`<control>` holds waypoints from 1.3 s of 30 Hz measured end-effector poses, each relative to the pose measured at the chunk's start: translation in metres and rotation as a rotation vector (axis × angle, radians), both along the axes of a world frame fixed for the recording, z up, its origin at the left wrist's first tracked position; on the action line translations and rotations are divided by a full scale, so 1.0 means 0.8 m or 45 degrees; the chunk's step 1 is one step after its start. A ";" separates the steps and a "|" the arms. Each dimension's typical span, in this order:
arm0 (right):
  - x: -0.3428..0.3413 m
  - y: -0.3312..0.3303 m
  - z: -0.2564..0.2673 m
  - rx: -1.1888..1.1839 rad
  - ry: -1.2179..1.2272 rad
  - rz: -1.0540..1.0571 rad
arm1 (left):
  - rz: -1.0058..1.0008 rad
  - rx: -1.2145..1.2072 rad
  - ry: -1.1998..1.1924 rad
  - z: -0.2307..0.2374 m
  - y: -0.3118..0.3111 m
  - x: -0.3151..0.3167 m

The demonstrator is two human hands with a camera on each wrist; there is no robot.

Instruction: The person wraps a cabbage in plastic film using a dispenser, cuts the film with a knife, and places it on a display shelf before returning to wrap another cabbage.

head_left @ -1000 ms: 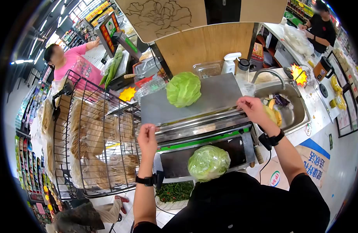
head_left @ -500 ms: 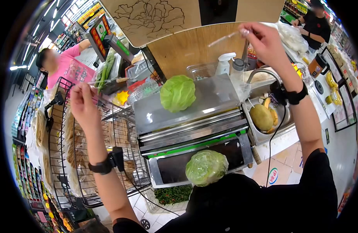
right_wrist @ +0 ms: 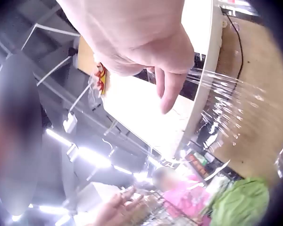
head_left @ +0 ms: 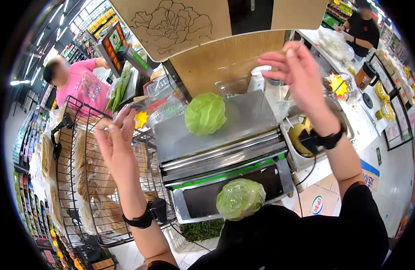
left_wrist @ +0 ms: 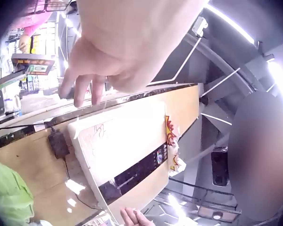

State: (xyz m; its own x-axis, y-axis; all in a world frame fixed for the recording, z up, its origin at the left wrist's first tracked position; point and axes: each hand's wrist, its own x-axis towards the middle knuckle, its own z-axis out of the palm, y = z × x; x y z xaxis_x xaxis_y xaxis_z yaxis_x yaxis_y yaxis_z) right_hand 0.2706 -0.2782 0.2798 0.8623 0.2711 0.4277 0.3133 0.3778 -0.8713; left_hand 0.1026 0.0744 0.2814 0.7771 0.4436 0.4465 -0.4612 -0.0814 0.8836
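Both hands are raised and wide apart above the wrapping machine (head_left: 225, 162). Thumb and forefinger of my left hand (head_left: 119, 146) pinch clear film over the wire cart, the other fingers extended. On the right, my hand (head_left: 304, 83) pinches the film near the spray bottle. Shiny strands of film (right_wrist: 226, 106) run from the right fingers in the right wrist view. An unwrapped green cabbage (head_left: 205, 114) sits on the machine's grey top, behind the metal roller bars. A second cabbage (head_left: 241, 199), covered in film, rests on the dark front plate, close to the body.
A wire cart (head_left: 146, 155) with bagged goods stands at the left, and a sink (head_left: 344, 118) with peeled produce at the right. Behind the machine are a spray bottle (head_left: 258, 78) and a wooden panel (head_left: 207, 67). A person in pink (head_left: 83, 85) stands beyond the cart.
From low by the roller bars, both hands have risen and spread apart. Over the last half second the left hand has lowered and moved slightly inward; the fingers have spread on both hands.
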 end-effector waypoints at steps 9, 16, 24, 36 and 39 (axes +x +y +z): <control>0.064 0.058 -0.075 -0.709 -1.190 -0.478 | 0.053 0.326 -0.027 -0.052 0.086 0.116; 0.149 0.107 -0.194 -1.344 -0.894 -0.158 | 0.038 0.719 0.322 -0.272 0.151 0.266; 0.106 0.148 -0.253 -0.464 0.750 0.724 | -0.698 -0.416 0.995 -0.239 0.013 0.217; 0.089 0.144 -0.194 -0.594 0.819 0.867 | -0.449 0.574 0.461 -0.225 0.013 0.197; 0.092 0.140 -0.195 -0.605 0.773 0.882 | -0.670 0.992 0.408 -0.161 -0.009 0.153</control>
State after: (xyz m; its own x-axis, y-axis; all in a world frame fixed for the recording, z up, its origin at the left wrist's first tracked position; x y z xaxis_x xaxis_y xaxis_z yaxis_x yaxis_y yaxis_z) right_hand 0.3439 -0.1663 0.1234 0.4874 0.8172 -0.3077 -0.3831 -0.1165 -0.9163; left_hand 0.2251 0.0673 0.1530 0.9256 -0.3206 0.2013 -0.3542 -0.5459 0.7593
